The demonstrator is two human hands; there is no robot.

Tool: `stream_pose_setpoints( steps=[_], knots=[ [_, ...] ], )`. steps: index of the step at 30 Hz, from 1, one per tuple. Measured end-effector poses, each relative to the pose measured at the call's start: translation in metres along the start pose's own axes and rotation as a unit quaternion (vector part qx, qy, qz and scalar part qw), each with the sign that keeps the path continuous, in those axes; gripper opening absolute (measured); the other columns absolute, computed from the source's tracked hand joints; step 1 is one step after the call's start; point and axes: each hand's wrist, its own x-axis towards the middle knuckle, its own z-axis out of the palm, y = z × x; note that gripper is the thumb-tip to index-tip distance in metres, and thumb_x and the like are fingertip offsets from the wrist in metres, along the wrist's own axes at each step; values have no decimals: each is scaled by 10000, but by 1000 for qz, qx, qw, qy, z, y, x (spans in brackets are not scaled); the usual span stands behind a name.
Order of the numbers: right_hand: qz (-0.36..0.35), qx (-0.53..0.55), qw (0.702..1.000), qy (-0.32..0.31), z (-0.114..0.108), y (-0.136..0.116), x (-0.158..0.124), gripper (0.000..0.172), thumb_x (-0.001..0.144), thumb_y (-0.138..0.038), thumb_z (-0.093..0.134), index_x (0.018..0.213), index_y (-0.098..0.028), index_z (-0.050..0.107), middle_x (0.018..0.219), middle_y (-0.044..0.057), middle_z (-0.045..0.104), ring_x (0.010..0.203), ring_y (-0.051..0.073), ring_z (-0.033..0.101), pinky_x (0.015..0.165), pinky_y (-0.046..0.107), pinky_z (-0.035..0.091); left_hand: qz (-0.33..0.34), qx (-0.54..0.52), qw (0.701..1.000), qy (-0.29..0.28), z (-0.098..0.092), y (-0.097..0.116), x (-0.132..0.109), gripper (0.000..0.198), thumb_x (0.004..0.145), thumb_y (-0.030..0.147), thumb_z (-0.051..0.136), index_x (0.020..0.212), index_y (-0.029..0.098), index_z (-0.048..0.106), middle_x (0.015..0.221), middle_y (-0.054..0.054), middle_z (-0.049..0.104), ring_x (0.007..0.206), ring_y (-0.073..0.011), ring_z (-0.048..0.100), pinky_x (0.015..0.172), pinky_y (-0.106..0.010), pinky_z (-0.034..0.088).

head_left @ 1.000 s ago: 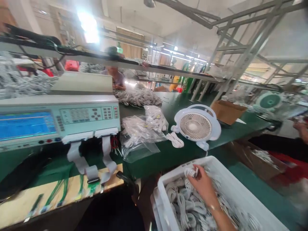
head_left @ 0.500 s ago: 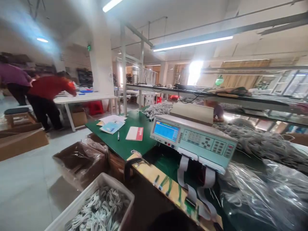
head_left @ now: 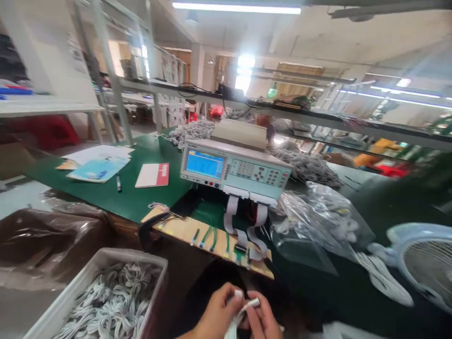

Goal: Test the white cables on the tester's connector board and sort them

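Low in the middle of the head view, my left hand (head_left: 216, 310) pinches one white connector end of a white cable (head_left: 231, 330). Close beside it, my right hand (head_left: 263, 318) is closed on the cable's other white plug end (head_left: 253, 302). The cable hangs down between both hands and leaves the picture. In front of them lies a wooden board (head_left: 183, 227) with green wires and small sockets. Two grey ribbon cables (head_left: 231, 212) run from it to a bench tester (head_left: 236, 165) with a lit blue screen.
A white bin (head_left: 155, 263) of bundled cables stands at lower left, near a plastic-lined carton (head_left: 45, 245). Papers (head_left: 99, 165), a marker (head_left: 118, 182) and a booklet (head_left: 151, 175) lie on the green table. Plastic bags (head_left: 318, 221), a cable bundle (head_left: 384, 278) and a fan (head_left: 423, 263) are on the right.
The view has swung right and moved closer to the tester. Both my hands with the white cable have come into view, and the fan now shows. The two people at left are out of view.
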Motion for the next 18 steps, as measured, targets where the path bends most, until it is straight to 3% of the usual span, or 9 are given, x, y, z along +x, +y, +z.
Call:
stream_pose_setpoints(
  steps=[2,5,10,14,18],
  knots=[
    [-12,-14,1000,-24,-4,-6,-4,403,700,-536,495,914,-196,530,487,-27,525,397,122,466,352,198,330,-23,-25,999,33,4,-1,3,406,663,578,458,763,190,517,684,-5,539,653,-142,496,598,-248,391],
    [27,18,999,-32,-7,-12,0,355,738,-481,491,928,-183,520,443,-58,462,363,99,399,349,191,307,-27,-40,997,52,5,-2,10,386,678,559,452,732,179,497,629,17,501,593,-116,464,569,-231,373],
    [38,76,994,-72,-6,-5,23,351,714,-448,544,883,-142,583,484,-37,488,390,90,384,360,194,276,14,32,999,20,-7,4,20,285,635,429,577,641,151,518,609,22,481,577,-93,437,549,-205,348],
    [32,82,991,-96,-5,-2,42,376,728,-439,528,939,-134,592,488,-25,504,403,99,389,371,205,274,-73,-14,997,-26,-18,15,25,303,612,430,588,688,153,492,550,21,512,483,-87,437,443,-193,320],
    [46,109,987,-109,-5,-2,51,395,720,-422,549,988,-133,577,488,-33,492,404,94,376,383,207,272,-91,-63,993,-30,-22,25,29,310,602,415,598,701,138,499,591,-7,569,495,-80,474,469,-192,359]
  ],
)
